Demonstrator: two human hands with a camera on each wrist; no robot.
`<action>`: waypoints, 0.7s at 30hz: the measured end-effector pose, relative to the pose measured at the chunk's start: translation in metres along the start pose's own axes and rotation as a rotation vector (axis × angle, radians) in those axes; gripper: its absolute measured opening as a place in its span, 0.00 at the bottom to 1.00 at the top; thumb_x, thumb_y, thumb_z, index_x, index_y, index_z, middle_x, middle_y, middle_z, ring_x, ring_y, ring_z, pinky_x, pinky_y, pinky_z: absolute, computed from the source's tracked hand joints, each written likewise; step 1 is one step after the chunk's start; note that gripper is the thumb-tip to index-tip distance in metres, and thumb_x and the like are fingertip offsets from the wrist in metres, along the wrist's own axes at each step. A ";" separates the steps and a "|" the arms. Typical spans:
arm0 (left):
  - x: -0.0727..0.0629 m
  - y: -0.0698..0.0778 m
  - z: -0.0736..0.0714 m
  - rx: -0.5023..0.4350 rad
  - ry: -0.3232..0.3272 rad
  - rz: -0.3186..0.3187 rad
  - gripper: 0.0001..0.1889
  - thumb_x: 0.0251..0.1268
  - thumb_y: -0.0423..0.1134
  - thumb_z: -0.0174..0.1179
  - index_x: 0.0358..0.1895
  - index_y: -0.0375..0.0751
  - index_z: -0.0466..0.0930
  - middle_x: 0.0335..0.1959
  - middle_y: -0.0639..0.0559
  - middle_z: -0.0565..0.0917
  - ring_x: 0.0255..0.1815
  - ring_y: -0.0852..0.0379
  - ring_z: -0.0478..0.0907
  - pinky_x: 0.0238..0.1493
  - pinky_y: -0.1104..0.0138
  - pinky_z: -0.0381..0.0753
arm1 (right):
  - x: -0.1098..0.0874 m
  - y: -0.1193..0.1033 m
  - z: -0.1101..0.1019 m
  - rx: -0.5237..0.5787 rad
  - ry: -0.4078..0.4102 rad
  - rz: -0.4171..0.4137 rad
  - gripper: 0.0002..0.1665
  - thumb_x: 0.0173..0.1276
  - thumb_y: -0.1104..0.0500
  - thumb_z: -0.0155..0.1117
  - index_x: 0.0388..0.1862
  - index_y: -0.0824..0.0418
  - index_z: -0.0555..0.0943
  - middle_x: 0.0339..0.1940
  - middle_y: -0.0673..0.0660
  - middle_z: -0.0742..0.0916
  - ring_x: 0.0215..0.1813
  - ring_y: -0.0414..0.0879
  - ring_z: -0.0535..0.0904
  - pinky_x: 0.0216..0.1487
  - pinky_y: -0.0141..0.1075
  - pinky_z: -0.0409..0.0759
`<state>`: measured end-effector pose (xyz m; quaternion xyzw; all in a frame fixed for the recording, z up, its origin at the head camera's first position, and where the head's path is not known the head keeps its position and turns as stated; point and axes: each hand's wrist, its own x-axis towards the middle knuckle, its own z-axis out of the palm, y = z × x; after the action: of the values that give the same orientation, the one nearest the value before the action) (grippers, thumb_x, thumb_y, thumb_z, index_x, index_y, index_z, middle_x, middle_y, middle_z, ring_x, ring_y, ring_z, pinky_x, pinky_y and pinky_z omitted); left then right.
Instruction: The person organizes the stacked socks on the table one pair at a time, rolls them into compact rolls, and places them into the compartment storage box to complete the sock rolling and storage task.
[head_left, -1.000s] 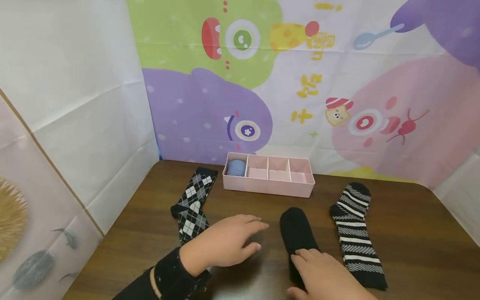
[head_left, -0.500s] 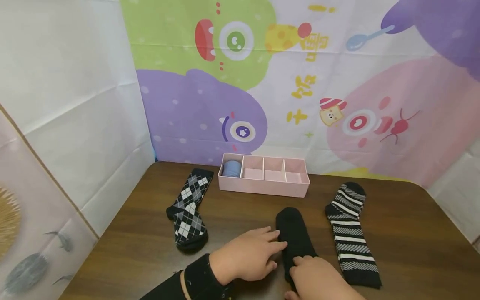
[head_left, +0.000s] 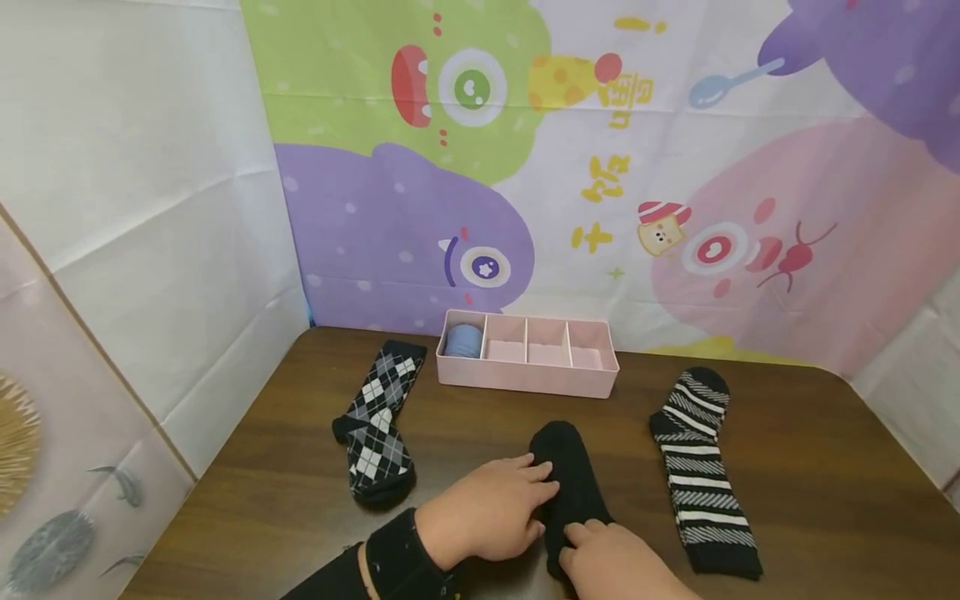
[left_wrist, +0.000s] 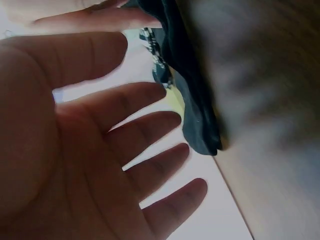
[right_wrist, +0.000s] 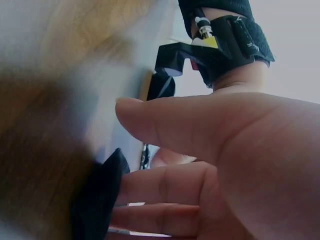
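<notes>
A plain black sock (head_left: 573, 483) lies lengthwise at the front middle of the table, toe end toward the back. My left hand (head_left: 480, 512) touches its left side with spread, nearly straight fingers. In the left wrist view, the left fingertips point at the edge of the black sock (left_wrist: 192, 110), palm facing the camera. My right hand (head_left: 618, 562) rests its fingertips on the sock's nearer part. The right wrist view shows those fingers extended to the black sock (right_wrist: 97, 197), with the thumb held apart from it. The sock's near end is partly hidden by the right hand.
An argyle sock (head_left: 378, 425) lies at the left, a striped sock (head_left: 701, 471) at the right. Behind stands a pink divided box (head_left: 525, 377), a blue rolled bundle (head_left: 463, 341) in its leftmost compartment. A cartoon-printed cloth (head_left: 585, 192) hangs at the table's back edge.
My left hand has moved right from near the argyle sock to the black sock. Over the last half second, the black sock and my right hand have shifted a little to the left.
</notes>
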<state>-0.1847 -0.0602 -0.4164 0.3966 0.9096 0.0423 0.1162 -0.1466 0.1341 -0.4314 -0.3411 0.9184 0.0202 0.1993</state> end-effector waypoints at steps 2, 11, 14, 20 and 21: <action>0.001 -0.001 0.000 -0.011 -0.035 -0.003 0.26 0.73 0.50 0.62 0.72 0.52 0.76 0.76 0.56 0.70 0.79 0.54 0.59 0.74 0.54 0.63 | 0.003 0.004 0.008 -0.003 0.024 -0.039 0.27 0.63 0.37 0.72 0.49 0.55 0.89 0.53 0.52 0.86 0.52 0.49 0.81 0.54 0.47 0.83; -0.003 -0.002 0.000 -0.077 -0.122 -0.043 0.22 0.73 0.50 0.62 0.65 0.47 0.83 0.70 0.57 0.76 0.70 0.61 0.71 0.67 0.64 0.72 | 0.045 0.048 0.087 -0.145 0.255 -0.358 0.26 0.71 0.34 0.63 0.55 0.48 0.87 0.56 0.50 0.85 0.50 0.45 0.81 0.43 0.39 0.84; -0.007 -0.002 -0.003 -0.084 -0.152 -0.091 0.21 0.72 0.49 0.63 0.63 0.48 0.84 0.68 0.58 0.78 0.70 0.60 0.72 0.67 0.64 0.72 | 0.043 0.040 0.083 -0.173 0.350 -0.443 0.26 0.74 0.35 0.61 0.58 0.50 0.87 0.57 0.52 0.85 0.50 0.44 0.80 0.41 0.35 0.83; -0.014 0.002 -0.004 -0.034 -0.197 -0.160 0.19 0.71 0.49 0.65 0.61 0.50 0.85 0.67 0.59 0.78 0.68 0.60 0.74 0.64 0.64 0.74 | 0.023 0.007 0.048 -0.250 0.550 -0.522 0.20 0.72 0.45 0.67 0.56 0.53 0.88 0.52 0.54 0.85 0.47 0.43 0.80 0.40 0.29 0.79; -0.015 0.003 -0.003 -0.015 -0.199 -0.159 0.19 0.70 0.49 0.65 0.61 0.50 0.85 0.67 0.59 0.78 0.68 0.60 0.74 0.64 0.64 0.75 | 0.021 0.002 0.043 -0.265 0.575 -0.532 0.19 0.71 0.46 0.68 0.55 0.52 0.88 0.51 0.53 0.85 0.46 0.42 0.79 0.39 0.28 0.78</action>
<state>-0.1736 -0.0694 -0.4100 0.3245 0.9218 0.0003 0.2120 -0.1472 0.1304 -0.4791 -0.5809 0.8061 -0.0101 -0.1126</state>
